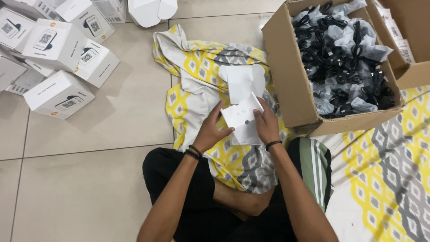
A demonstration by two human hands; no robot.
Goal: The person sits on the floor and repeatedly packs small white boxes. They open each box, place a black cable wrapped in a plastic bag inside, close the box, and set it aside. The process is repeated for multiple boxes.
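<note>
White carton [244, 117] is held up over the yellow patterned cloth [197, 67], just left of the big cardboard box [286, 76] full of black cables [345, 54]. Lid flap points away from the person. Left hand [210, 130] and right hand [267, 124] both grip its sides, fingers curled closed, equally near.

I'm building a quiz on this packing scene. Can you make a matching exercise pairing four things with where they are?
Things:
1. open white carton
2. cardboard box of black cables
3. stack of closed white boxes
4. patterned cloth

Places:
A. far left, on the tiles
B. spread on the floor, under the person's lap
C. held between the left hand and right hand
D. right of the hands

Pairs: 1-C, 2-D, 3-A, 4-B
</note>
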